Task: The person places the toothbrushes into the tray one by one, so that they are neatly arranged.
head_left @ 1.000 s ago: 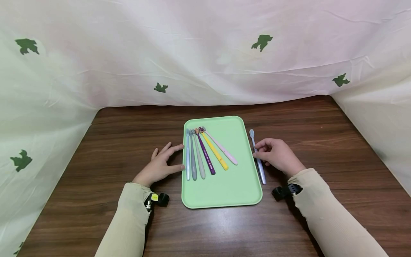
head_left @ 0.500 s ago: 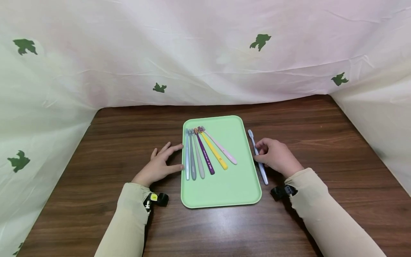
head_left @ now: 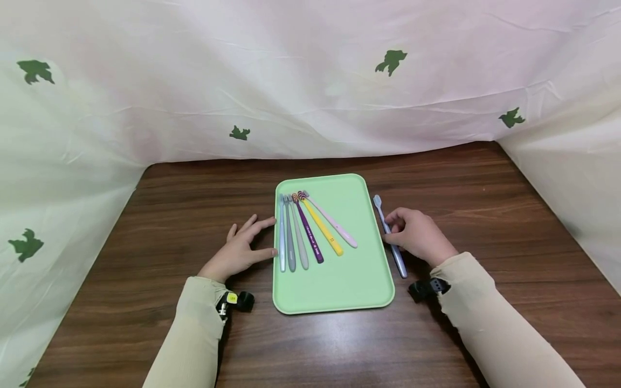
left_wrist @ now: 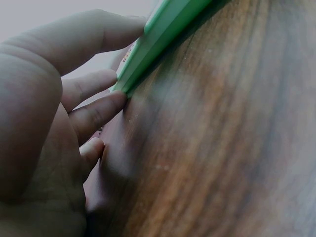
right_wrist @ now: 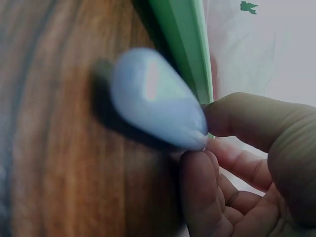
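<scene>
A pale green tray (head_left: 339,285) lies on the table with several toothbrushes fanned out on it: a light blue toothbrush (head_left: 283,237), two grey ones, a purple toothbrush (head_left: 310,234), a yellow toothbrush (head_left: 325,230) and a pink toothbrush (head_left: 337,223). Beside the tray's right edge, my right hand (head_left: 421,234) pinches a blue toothbrush (head_left: 399,262) by its handle, thumb against fingers; the handle's rounded end (right_wrist: 150,96) fills the right wrist view. My left hand (head_left: 237,253) rests at the tray's left side, its extended thumb and fingers touching the rim (left_wrist: 163,37).
The dark wooden table (head_left: 194,194) extends around the tray. White cloth (head_left: 310,81) with green bird shapes hangs behind it and at both sides. Each wrist wears a black strapped device, such as the right wrist device (head_left: 427,290).
The blue toothbrush in my right hand has turned slightly, its head end going left and its handle end right. My left hand and the brushes on the tray keep their places.
</scene>
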`<state>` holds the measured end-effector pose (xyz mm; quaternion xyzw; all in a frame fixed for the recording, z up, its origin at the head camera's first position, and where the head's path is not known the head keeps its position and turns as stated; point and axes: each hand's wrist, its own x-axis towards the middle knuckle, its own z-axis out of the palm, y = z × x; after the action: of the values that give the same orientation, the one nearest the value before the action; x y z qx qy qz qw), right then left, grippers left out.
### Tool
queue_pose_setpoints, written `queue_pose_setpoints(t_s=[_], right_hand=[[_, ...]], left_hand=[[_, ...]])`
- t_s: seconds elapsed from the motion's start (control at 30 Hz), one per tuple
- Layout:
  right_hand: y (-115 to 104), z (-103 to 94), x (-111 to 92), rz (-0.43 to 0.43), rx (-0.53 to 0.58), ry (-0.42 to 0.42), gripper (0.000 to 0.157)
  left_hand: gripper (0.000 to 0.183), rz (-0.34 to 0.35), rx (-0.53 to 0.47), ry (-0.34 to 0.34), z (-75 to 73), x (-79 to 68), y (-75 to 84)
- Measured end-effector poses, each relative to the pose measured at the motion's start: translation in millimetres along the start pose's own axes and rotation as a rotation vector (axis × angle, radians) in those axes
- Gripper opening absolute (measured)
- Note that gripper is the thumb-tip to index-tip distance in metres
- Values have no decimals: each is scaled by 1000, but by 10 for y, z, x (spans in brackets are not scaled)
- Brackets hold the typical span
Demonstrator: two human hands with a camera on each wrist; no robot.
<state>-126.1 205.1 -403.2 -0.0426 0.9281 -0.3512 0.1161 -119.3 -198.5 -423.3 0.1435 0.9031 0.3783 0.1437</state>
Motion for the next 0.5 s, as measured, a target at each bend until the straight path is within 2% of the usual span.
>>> queue_pose_setpoints(t_s=[0.3,0.5], right_hand=[[26,-17,9,21,104,-17,33],[42,-20,20,22,133,-12,31]], left_hand=[[73,0,4,1,-6,-6,14],[73,-2,5,-3,-10,-9,18]])
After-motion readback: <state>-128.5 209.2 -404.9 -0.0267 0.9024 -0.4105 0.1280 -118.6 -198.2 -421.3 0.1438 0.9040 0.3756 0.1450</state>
